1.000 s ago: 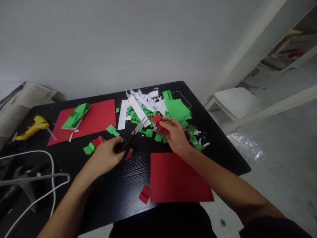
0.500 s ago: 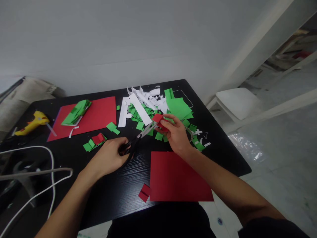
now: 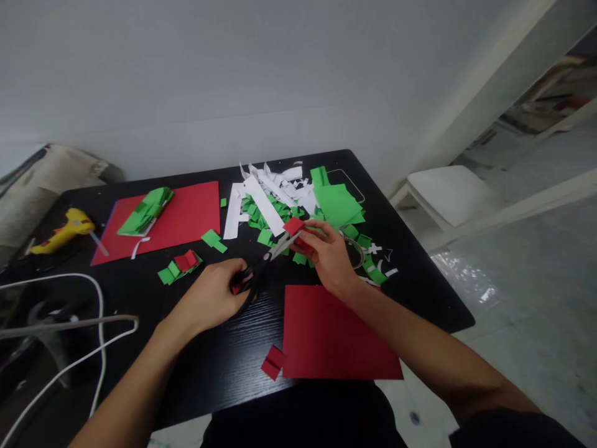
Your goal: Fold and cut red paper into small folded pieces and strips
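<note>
My left hand is closed around the black handles of a pair of scissors, whose blades point up and to the right. My right hand pinches a small piece of red paper. The blades meet this paper beside my fingertips; whether they cut into it cannot be made out. Under my right wrist lies a red sheet near the table's front edge. A small folded red piece rests at its left corner. Left of the scissors is a little stack of green and red pieces.
Behind my hands are white paper strips, green scraps and a roll of tape. A second red sheet carries a green paper bundle. At left are a yellow glue gun and a white cable.
My left hand and the scissors have moved slightly right and the blades look less spread. The red paper in my right hand has shifted a little left.
</note>
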The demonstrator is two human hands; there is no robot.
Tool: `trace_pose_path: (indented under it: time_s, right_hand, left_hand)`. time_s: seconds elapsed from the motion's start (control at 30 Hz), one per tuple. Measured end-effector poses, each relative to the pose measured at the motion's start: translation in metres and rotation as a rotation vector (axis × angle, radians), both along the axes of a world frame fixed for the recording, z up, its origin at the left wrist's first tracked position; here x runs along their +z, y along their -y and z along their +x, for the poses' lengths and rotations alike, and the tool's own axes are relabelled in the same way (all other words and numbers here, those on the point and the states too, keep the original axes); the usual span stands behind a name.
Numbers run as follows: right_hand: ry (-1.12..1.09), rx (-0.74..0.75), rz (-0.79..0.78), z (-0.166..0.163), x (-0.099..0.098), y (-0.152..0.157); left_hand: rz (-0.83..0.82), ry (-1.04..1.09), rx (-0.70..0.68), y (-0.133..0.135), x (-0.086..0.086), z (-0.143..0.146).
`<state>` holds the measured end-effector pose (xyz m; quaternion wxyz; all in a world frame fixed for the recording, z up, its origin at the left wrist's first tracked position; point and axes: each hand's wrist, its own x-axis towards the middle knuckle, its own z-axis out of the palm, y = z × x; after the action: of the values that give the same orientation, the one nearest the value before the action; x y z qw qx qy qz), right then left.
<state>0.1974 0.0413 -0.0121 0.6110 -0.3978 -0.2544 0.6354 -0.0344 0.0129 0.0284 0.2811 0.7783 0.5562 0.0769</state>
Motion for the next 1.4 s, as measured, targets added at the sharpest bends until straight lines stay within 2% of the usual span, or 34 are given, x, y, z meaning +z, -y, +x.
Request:
trace_pose_path:
  time_s: [0.37,0.67,0.87,1.0,1.13,1.4]
  right_hand:
    - [0.042,0.028,0.013,-0.002,-0.003,0.002]
    - [0.122,0.009,0.085,-0.002,0.002,0.006]
    - [0.092,-0.032,0.096,0.000,0.002,0.003]
    - [0.029,-0.044,0.051,0.002,-0.002,-0.002]
    - [-0.008,-0.017,0.035,0.003,-0.004,-0.004]
    - [0.060,0.011,0.106,-0.002,-0.006,0.002]
  left_hand:
    - [0.034,0.015,-0.005,0.001,-0.004,0.002]
    - [-0.043,-0.004,-0.004,0.001,0.005,0.003]
    - [-0.100,0.030,-0.015,0.000,0.006,-0.003]
    - [-0.132,0.054,-0.015,0.000,0.005,-0.007]
    - [-0.105,0.046,-0.018,0.000,0.004,-0.007]
    - [-0.031,0.065,-0.001,0.002,0.000,0.001]
